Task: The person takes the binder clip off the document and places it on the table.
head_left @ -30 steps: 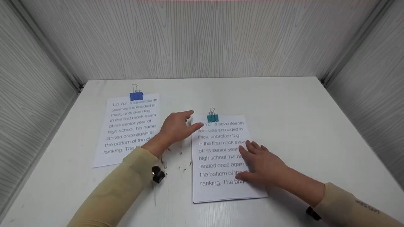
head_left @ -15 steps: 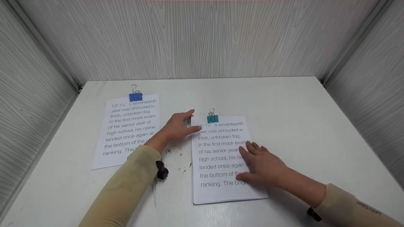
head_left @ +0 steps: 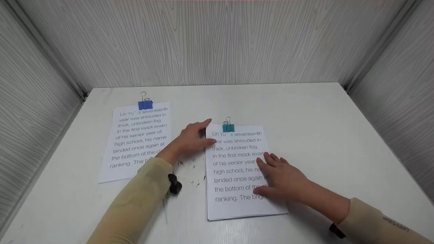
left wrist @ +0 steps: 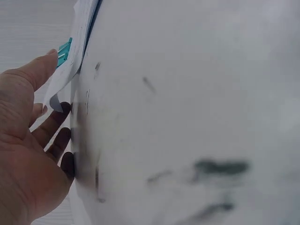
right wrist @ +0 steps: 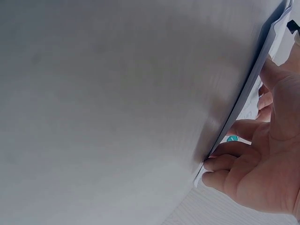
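Note:
A stack of printed paper point(head_left: 234, 210) lies on the white table, with a teal binder clip point(head_left: 228, 128) on its top edge. My left hand point(head_left: 191, 137) is at the stack's upper left corner, thumb over the sheet and fingers beside the edge. In the left wrist view, that corner of the paper point(left wrist: 60, 89) curls between thumb and fingers; whether they press it cannot be told. My right hand point(head_left: 284, 178) rests with fingers spread on the stack's right side. The right wrist view shows its fingertips point(right wrist: 213, 179) along the paper's edge.
Farther left lies another printed stack point(head_left: 112, 174), held by a blue binder clip point(head_left: 145, 105) at its top. Dark marks point(head_left: 193, 166) spot the table point(head_left: 322, 118) between the stacks. Grey wood-grain panels point(head_left: 217, 44) enclose the back and sides.
The left hand has shifted slightly at the upper left corner, its thumb lower on the sheet and its index finger reaching a little farther right. The right hand has stayed in place.

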Demonstrator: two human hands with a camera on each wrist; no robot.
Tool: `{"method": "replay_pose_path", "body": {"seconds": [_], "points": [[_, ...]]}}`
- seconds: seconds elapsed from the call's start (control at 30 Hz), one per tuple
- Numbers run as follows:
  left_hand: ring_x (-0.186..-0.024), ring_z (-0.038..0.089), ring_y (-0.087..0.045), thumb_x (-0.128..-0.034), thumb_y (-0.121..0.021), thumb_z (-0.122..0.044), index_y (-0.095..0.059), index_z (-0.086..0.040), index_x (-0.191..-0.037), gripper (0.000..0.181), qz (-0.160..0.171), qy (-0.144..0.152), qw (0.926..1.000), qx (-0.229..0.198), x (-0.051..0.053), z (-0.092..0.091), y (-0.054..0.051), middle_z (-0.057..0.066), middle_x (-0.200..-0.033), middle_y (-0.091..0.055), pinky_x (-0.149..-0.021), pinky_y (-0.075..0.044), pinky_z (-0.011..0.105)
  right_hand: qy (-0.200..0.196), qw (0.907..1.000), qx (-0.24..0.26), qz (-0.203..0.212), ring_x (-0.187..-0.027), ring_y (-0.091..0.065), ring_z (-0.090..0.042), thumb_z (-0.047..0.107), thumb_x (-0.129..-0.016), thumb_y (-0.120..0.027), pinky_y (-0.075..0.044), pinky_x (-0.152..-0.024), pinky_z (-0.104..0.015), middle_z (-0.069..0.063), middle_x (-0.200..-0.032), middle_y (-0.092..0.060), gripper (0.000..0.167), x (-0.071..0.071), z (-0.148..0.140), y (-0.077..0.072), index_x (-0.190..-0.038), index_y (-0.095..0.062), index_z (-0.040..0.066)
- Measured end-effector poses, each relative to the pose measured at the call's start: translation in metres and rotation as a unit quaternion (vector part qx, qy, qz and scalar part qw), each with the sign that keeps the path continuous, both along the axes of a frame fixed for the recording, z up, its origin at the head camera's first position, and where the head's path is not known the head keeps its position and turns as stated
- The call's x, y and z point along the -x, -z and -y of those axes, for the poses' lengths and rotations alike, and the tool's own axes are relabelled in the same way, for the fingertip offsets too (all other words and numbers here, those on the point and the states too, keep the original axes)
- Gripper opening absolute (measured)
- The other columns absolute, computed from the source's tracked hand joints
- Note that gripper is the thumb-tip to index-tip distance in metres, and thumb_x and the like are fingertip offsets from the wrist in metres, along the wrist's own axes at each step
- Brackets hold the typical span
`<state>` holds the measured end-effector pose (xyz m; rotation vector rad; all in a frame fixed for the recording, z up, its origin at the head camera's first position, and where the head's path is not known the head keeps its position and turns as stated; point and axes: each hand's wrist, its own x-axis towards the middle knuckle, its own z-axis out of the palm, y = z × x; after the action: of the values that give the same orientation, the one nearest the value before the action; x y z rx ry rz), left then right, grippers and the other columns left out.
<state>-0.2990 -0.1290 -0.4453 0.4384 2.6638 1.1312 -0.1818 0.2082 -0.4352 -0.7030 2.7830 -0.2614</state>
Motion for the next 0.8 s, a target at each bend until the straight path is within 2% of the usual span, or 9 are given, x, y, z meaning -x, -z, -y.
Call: {"method": "replay_pose_path", "body": {"seconds": [0.07,0.1,0.23,0.33,0.43,0.57,0.8], "points": [[-0.156,0.023,-0.033,-0.0965,-0.077,-0.044,-0.030,-0.027,-0.169,0.088,0.006,-0.001,1.0000,-0.005,-0.0005,-0.0005,-0.0001,0.004,-0.166,-0.043,-0.127,-0.025,0.042,0.001,1.0000,0.000,0.000,-0.158,-0.026,-0.043,0.068,-0.092,-0.069,-0.025,-0.126,-0.058,-0.023,-0.170,-0.029,0.100,0.0000,0.0002,-0.0002,-0.164,-0.039,0.005],[-0.152,0.023,-0.039,-0.0966,-0.077,-0.043,-0.030,-0.028,-0.169,0.088,0.011,-0.001,0.9999,-0.012,-0.0005,-0.0008,0.0002,0.004,-0.162,-0.047,-0.126,-0.027,0.042,0.001,1.0000,0.000,0.001,-0.158,-0.026,-0.043,0.068,-0.092,-0.069,-0.025,-0.126,-0.058,-0.023,-0.170,-0.029,0.100,0.0000,0.0003,-0.0004,-0.164,-0.039,0.005],[-0.126,0.022,-0.057,-0.0970,-0.078,-0.033,-0.033,-0.030,-0.169,0.085,0.026,-0.007,0.9978,-0.061,0.0004,-0.0011,0.0027,0.003,-0.137,-0.064,-0.114,-0.039,0.040,0.002,1.0000,-0.004,0.001,-0.158,-0.026,-0.043,0.068,-0.092,-0.070,-0.025,-0.126,-0.059,-0.023,-0.170,-0.030,0.100,0.0004,0.0007,-0.0006,-0.164,-0.039,0.005],[-0.110,0.022,-0.061,-0.0976,-0.078,-0.025,-0.039,-0.026,-0.166,0.079,0.028,-0.007,0.9948,-0.098,0.0013,-0.0005,0.0039,0.002,-0.124,-0.068,-0.103,-0.045,0.038,0.002,1.0000,-0.008,-0.001,-0.158,-0.026,-0.043,0.068,-0.092,-0.070,-0.025,-0.125,-0.059,-0.023,-0.170,-0.030,0.100,0.0005,0.0008,-0.0003,-0.164,-0.039,0.005],[-0.109,0.023,-0.062,-0.0983,-0.078,-0.024,-0.050,-0.022,-0.160,0.068,0.029,-0.003,0.9929,-0.116,0.0020,-0.0008,0.0032,0.002,-0.127,-0.069,-0.097,-0.048,0.036,0.003,0.9999,-0.011,-0.001,-0.158,-0.026,-0.043,0.068,-0.092,-0.070,-0.025,-0.125,-0.059,-0.023,-0.170,-0.030,0.100,0.0003,0.0008,-0.0004,-0.164,-0.039,0.005],[-0.116,0.023,-0.064,-0.0981,-0.078,-0.026,-0.062,-0.019,-0.152,0.056,0.040,-0.007,0.9910,-0.128,0.0026,-0.0029,0.0009,0.001,-0.139,-0.066,-0.095,-0.052,0.035,0.007,0.9999,-0.011,0.002,-0.158,-0.026,-0.043,0.067,-0.092,-0.070,-0.024,-0.126,-0.059,-0.022,-0.170,-0.029,0.100,-0.0002,0.0020,-0.0012,-0.164,-0.039,0.006],[-0.115,0.021,-0.071,-0.0983,-0.076,-0.018,-0.057,-0.012,-0.155,0.060,0.086,-0.002,0.9791,-0.184,0.0035,-0.0076,0.0045,0.005,-0.144,-0.064,-0.095,-0.057,0.033,0.008,0.9999,-0.010,0.006,-0.158,-0.025,-0.043,0.066,-0.092,-0.071,-0.024,-0.126,-0.059,-0.022,-0.171,-0.028,0.099,-0.0005,0.0025,-0.0011,-0.164,-0.038,0.006]]}}
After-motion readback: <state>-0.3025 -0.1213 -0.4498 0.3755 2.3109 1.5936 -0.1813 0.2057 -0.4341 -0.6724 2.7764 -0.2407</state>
